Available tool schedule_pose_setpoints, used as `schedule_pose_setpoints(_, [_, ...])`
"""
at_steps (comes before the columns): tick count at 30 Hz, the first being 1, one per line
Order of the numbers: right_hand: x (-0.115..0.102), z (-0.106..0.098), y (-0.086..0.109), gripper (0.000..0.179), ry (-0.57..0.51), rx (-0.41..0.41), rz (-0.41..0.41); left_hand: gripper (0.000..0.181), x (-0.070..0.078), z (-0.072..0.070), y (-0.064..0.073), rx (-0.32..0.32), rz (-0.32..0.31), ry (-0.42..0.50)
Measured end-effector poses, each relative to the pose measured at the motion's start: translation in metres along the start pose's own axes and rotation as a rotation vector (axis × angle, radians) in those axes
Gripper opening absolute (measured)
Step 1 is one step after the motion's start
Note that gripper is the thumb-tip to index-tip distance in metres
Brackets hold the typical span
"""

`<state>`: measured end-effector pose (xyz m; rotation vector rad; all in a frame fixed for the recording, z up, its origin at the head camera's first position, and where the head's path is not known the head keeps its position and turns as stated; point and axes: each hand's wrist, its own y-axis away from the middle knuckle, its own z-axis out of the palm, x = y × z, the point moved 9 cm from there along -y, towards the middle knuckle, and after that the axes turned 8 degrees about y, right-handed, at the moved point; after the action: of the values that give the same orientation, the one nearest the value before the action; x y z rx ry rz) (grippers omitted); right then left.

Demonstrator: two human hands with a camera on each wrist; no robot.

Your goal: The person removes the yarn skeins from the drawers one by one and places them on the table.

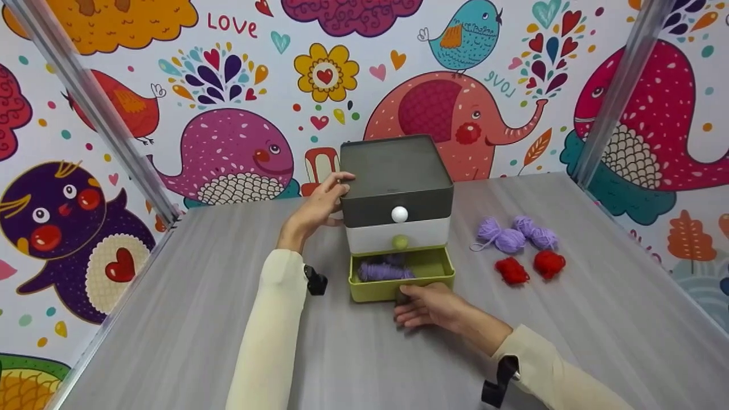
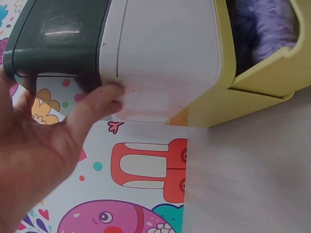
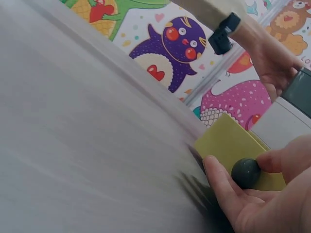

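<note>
Right hand (image 1: 433, 307) and green drawer (image 1: 373, 292) are joined at the dark knob (image 3: 246, 173), which is pinched between thumb and fingers in front of the drawer. The drawer is set at the bottom of a three-tier drawer unit (image 1: 424, 232) and is seen partly out, just beyond the fingers. Lilac yarn (image 1: 384, 271) is held inside it, mostly toward its left side. The unit's upper left side is touched by the left hand (image 1: 319, 202), whose fingers are spread along the dark and white tiers, with the top rim reached by the fingertips. The dark top tier (image 1: 396, 165) is fitted with a white knob (image 1: 400, 214), the white middle tier (image 1: 370, 238) with a green one.

The unit is placed near the far edge of a grey wood-grain table (image 1: 188, 319). To its right, toward the far right corner, lilac yarn bundles (image 1: 510, 241) are laid; just nearer the front edge, two red yarn bundles (image 1: 512, 271) are seen side by side. The table is bordered by a white wall (image 1: 364, 57) printed with birds, whales, an elephant and hearts, and a metal post (image 1: 618, 91) is stood at each far corner.
</note>
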<state>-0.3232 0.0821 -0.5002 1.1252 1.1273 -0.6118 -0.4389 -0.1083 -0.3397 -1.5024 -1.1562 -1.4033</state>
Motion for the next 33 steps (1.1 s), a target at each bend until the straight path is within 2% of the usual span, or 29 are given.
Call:
schedule_pose_setpoints(9, [0.003,0.004,0.014,0.041,0.059,-0.008,-0.006,0.034,0.001,0.0,0.0,0.005,0.002,-0.013])
schedule_pose_setpoints(24, [0.014,0.013,0.041,0.044,0.12,-0.099,-0.004,0.036,-0.001,0.0,0.0,-0.009,-0.002,0.002])
schedule_pose_setpoints(33, [0.022,0.016,0.051,0.046,0.138,-0.119,0.006,0.035,0.0,0.0,0.0,-0.008,-0.001,0.02])
